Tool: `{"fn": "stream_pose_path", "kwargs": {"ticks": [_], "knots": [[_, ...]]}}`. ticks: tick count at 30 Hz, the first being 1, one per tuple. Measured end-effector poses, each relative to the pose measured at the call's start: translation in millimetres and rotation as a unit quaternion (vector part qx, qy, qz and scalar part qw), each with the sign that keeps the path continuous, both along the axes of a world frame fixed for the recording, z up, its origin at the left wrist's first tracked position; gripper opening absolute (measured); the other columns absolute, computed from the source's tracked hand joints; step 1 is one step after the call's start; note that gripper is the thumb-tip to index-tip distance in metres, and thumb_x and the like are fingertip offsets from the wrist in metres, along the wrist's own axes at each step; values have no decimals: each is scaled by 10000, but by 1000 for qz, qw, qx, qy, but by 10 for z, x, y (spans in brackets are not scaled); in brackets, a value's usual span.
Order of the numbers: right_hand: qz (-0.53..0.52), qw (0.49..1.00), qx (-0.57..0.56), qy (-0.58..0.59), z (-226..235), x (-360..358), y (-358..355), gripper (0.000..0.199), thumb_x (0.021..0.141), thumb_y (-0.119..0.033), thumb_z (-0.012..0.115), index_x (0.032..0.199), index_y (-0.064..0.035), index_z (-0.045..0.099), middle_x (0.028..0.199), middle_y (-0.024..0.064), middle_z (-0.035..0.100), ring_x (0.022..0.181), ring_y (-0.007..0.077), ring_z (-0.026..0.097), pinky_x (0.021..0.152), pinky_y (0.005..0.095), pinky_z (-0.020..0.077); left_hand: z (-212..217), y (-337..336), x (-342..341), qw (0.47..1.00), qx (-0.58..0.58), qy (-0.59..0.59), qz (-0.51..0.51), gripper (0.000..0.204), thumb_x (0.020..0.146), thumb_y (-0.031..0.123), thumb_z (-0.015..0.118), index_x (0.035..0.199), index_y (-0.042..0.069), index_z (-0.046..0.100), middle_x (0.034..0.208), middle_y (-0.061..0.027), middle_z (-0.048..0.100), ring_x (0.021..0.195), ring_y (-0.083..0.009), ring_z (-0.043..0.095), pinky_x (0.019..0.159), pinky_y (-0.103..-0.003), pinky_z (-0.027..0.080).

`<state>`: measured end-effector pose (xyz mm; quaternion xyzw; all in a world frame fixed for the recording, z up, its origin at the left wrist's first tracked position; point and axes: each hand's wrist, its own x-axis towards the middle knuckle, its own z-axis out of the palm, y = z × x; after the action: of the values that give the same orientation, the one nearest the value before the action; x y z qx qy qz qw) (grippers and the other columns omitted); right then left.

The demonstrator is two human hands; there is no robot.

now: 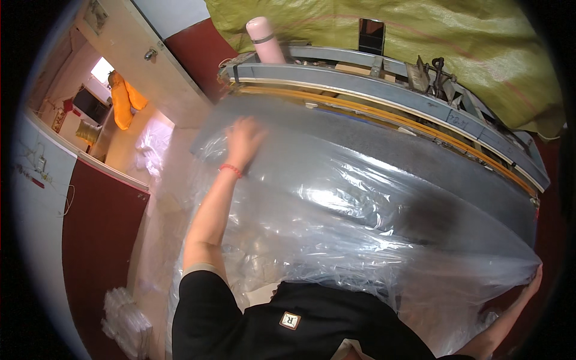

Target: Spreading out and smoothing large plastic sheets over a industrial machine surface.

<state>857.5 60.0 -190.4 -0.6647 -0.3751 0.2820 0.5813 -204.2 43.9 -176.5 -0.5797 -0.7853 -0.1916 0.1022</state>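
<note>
Clear film (pixel 336 195) could slip or tear if I overpull: right fingers (pixel 537 274) pinching its edge, left fingers (pixel 247 128), blurry, look spread.

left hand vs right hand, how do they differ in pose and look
The left hand is over the far left part of the clear plastic sheet; the right hand is at its right edge. The left hand is blurred; the right hand looks sharper. The left hand has a red bracelet at the wrist; none shows by the right hand. Both are ungloved.
</note>
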Motion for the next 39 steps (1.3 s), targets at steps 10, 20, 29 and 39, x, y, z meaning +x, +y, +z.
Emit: {"fn": "stream_pose_path", "kwargs": {"ticks": [10,20,29,39], "knots": [[-10,1000,-23,-8,-78,19,-104,457,820,-353,529,1121,-8,523,1060,81,550,991,200,491,872,312,366,158,288,-134,994,-26,2,-102,193,678,205,665,811,82,597,893,-72,568,956,-257,484,811,-370,374],[-206,855,22,-476,42,-1674,1631,265,790,-275,476,799,-73,647,795,96,631,731,206,589,675,323,441,-36,751,-571,861,281,-423,35,137,814,217,485,751,96,497,599,37,419,523,-51,386,460,-189,313],[-200,944,136,-226,-262,-1973,2263,200,773,-208,613,743,-23,540,667,30,549,591,98,482,555,249,398,-466,1434,-1021,836,323,-442,-26,186,806,157,547,647,90,477,586,69,385,525,-36,321,464,-189,252],[-299,909,100,-273,-380,-1658,2328,112,790,-127,541,779,-16,524,1058,160,553,971,202,524,766,284,433,-434,1368,-1098,840,353,-408,61,230,802,138,514,585,112,442,520,60,382,463,-42,323,417,-200,238]]}}
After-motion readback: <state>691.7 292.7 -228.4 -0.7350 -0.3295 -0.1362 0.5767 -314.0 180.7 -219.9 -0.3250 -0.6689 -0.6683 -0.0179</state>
